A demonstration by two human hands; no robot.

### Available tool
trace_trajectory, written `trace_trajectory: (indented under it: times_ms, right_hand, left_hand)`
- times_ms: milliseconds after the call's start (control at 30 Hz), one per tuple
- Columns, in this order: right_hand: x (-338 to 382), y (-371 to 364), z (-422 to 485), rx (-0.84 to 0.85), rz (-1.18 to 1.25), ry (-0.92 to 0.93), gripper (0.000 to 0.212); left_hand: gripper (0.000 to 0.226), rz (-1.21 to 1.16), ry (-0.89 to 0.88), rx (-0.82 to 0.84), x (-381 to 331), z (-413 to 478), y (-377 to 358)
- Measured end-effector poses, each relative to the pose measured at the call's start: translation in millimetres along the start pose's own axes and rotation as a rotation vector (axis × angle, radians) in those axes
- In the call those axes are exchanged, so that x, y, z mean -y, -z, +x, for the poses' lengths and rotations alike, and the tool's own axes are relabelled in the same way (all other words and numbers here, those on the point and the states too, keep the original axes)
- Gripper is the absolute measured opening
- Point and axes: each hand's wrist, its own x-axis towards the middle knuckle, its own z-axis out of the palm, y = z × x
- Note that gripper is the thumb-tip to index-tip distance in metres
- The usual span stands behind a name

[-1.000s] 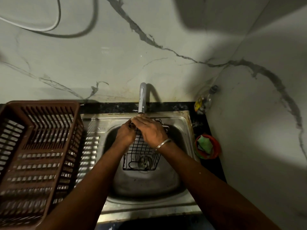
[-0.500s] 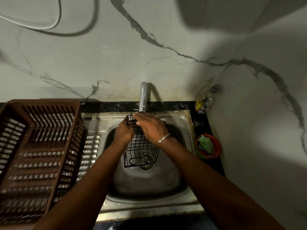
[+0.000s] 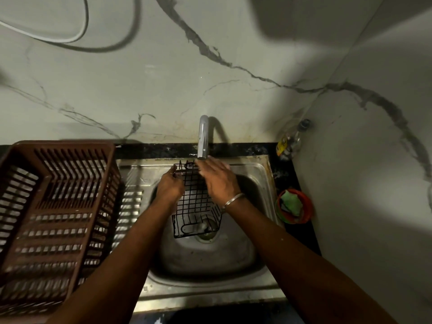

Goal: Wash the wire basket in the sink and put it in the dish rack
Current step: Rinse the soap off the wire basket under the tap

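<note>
A black wire basket (image 3: 195, 206) hangs tilted over the steel sink (image 3: 210, 265), its far edge up under the grey tap (image 3: 203, 136). My left hand (image 3: 169, 187) grips the basket's upper left edge. My right hand (image 3: 218, 180) lies flat with straight fingers on the basket's upper right side, fingertips right below the spout. The brown plastic dish rack (image 3: 53, 218) stands to the left of the sink and holds nothing that I can see.
A red bowl (image 3: 306, 202) with a green scrub pad (image 3: 291, 203) sits on the black counter right of the sink. A small bottle (image 3: 289, 141) stands in the back right corner. Marble walls close in behind and on the right.
Both hands have lifted the basket a little higher toward the tap. My right hand has slid up along the mesh, its fingers now straighter and under the spout.
</note>
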Motion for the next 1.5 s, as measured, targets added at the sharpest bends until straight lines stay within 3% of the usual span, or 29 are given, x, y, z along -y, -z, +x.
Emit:
trace_trajectory:
  times_ms: [67,200,300,433,533,633,733,833,967,1033,1167,1267,1400,1500]
  right_hand:
    - [-1.4,0.1,0.0,-0.012,-0.031,-0.097,0.045]
    - [0.0,-5.5,-1.9,0.036,-0.030,0.050,0.048]
    - [-8.7,-1.3,0.5,-0.002,-0.036,-0.129,0.039]
    - [-1.4,-2.1,-0.7,0.022,-0.042,0.028,0.035]
    - [-3.6,0.1,-0.2,0.007,-0.022,-0.162,0.037]
    - [-4.5,-2.1,-4.8,0.016,0.004,-0.110,0.040]
    - [-7.2,4.1,-2.2,0.004,0.081,-0.209,0.045]
    - [-4.9,3.9,-2.9,0.057,0.002,-0.028,0.050]
    - [7.7,15.6,5.8,0.209,-0.041,-0.087,0.067]
    - [9.0,17.3,5.9,0.288,-0.131,-0.005,0.073]
    - [26.0,15.6,10.4,0.359,-0.139,0.090,0.065]
    - [25.5,12.5,8.9,0.368,-0.153,0.162,0.062]
    - [14.2,15.8,5.3,0.407,-0.202,-0.058,0.072]
    - [14.8,13.6,1.0,0.363,-0.183,-0.093,0.070]
  left_hand:
    - [0.049,0.003,0.015,-0.030,1.4,3.5,2.4]
    - [0.048,-0.048,0.004,0.005,4.1,4.2,0.4]
    - [0.049,-0.071,0.036,-0.027,5.8,4.8,2.9]
    - [0.042,-0.082,0.054,-0.010,12.9,4.8,2.1]
    - [0.039,-0.080,0.057,-0.022,17.6,6.3,5.9]
    - [0.045,-0.081,0.047,-0.041,12.9,0.3,10.2]
    - [0.050,-0.085,-0.004,-0.046,18.2,-0.4,10.9]
    - [0.055,-0.110,-0.014,-0.038,18.4,-4.4,10.6]
    - [0.056,-0.080,-0.060,-0.033,28.9,-2.6,5.9]
    - [0.057,-0.076,-0.076,-0.019,31.5,-4.8,9.7]
    - [0.052,0.003,-0.199,0.033,30.1,-16.1,9.9]
    - [0.062,-0.018,-0.242,0.076,26.5,-17.9,6.7]
    - [0.077,-0.052,-0.195,0.023,21.5,-20.1,9.4]
    - [0.077,-0.157,-0.158,0.019,22.9,-14.5,10.6]
